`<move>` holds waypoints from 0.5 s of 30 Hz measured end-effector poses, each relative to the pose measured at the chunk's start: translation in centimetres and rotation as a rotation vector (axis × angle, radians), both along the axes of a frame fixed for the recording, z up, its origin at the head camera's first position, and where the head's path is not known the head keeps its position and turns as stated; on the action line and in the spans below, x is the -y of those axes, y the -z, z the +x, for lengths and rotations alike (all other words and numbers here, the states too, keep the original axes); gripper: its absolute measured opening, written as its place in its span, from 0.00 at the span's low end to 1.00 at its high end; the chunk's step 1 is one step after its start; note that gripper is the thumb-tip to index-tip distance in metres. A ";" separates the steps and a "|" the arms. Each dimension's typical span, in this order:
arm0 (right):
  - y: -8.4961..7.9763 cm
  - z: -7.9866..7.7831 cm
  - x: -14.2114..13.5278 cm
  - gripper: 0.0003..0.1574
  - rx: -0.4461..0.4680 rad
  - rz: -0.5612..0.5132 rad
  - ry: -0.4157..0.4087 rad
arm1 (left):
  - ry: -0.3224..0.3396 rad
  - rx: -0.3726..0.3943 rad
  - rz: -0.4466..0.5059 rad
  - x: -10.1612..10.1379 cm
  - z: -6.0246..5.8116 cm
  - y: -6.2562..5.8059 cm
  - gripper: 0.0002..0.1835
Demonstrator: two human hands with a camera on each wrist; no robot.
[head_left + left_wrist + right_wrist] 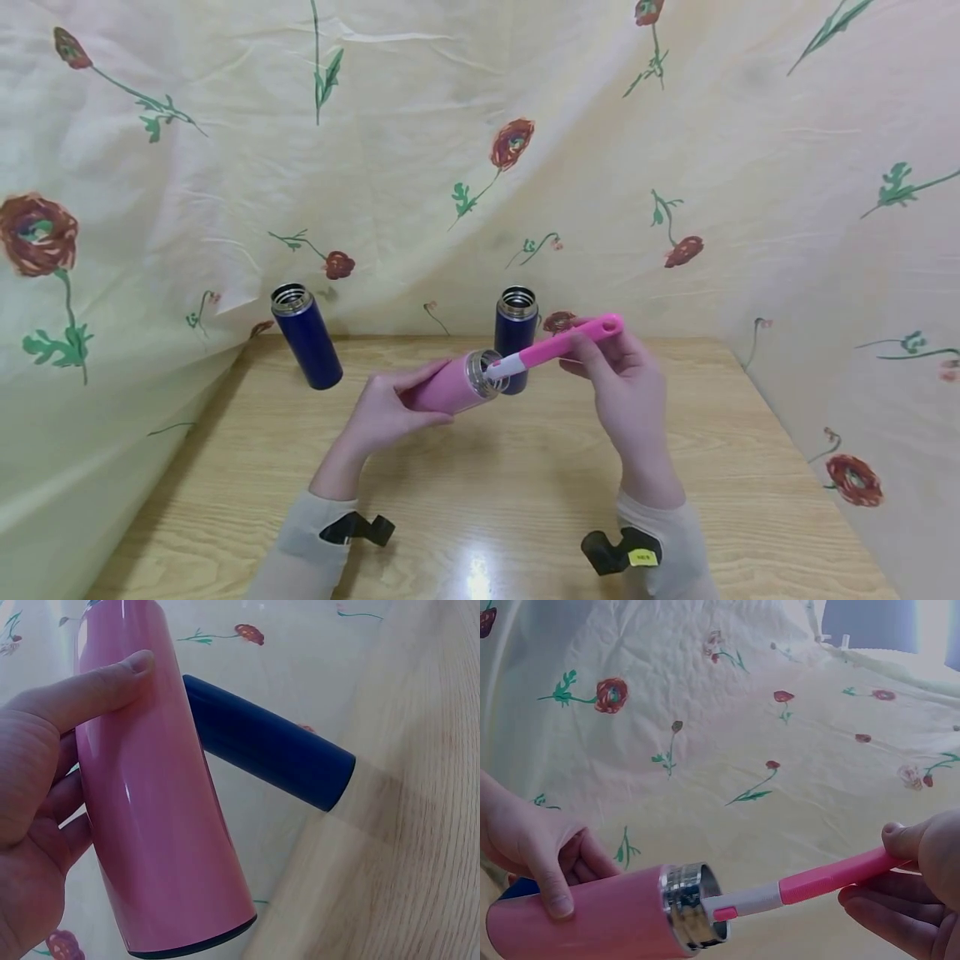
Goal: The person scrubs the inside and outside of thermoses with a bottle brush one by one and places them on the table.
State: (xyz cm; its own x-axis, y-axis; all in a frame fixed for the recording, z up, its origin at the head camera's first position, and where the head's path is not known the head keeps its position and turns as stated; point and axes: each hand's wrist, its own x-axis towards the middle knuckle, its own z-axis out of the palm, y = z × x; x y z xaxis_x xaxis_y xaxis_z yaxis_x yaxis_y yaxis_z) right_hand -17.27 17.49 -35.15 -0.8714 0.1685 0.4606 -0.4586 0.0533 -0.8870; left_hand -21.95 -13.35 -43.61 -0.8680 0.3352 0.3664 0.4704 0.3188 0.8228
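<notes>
Gripping a tilted pink bottle, our left hand — our right hand pinching a pink-and-white stick, tip inside

Bright, fairly even light fills the head view; soft shadows spread on the table below the pink bottle, and a white glare spot shines nearer the viewer than it. The left wrist view is dimmer, with a thin highlight on the pink bottle and a faint shadow to its right. In the right wrist view, a blown-out light stands high to the pink bottle's right, while its rim glints. Fine detail looks slightly soft.
</notes>
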 end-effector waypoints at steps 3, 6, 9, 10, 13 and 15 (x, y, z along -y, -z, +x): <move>-0.3 0.2 -0.6 0.14 -0.010 -0.031 0.018 | -0.004 0.003 -0.014 -0.2 0.0 0.1 0.41; -0.5 0.3 -1.0 0.14 -0.028 -0.049 0.024 | 0.005 0.006 -0.016 -0.3 0.0 0.2 0.41; -0.7 0.4 -1.3 0.14 -0.051 -0.071 0.020 | 0.015 0.005 -0.007 -0.5 0.1 0.3 0.41; -0.7 0.4 -1.4 0.13 -0.060 -0.081 0.019 | 0.015 0.001 -0.003 -0.5 0.1 0.3 0.41; -0.8 0.3 -1.6 0.12 -0.090 -0.123 0.017 | 0.007 -0.010 0.007 -0.5 0.0 0.4 0.41; -0.9 0.3 -1.7 0.10 -0.109 -0.149 0.013 | 0.004 -0.016 0.014 -0.6 -0.1 0.5 0.41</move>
State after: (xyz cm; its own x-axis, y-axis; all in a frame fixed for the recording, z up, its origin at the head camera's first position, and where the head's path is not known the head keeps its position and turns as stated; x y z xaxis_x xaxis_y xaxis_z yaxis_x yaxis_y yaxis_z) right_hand -16.96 19.19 -34.28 -0.8150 0.2532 0.5212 -0.5525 -0.0685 -0.8307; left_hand -22.06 -12.79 -44.07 -0.8606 0.3332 0.3853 0.4850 0.3051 0.8196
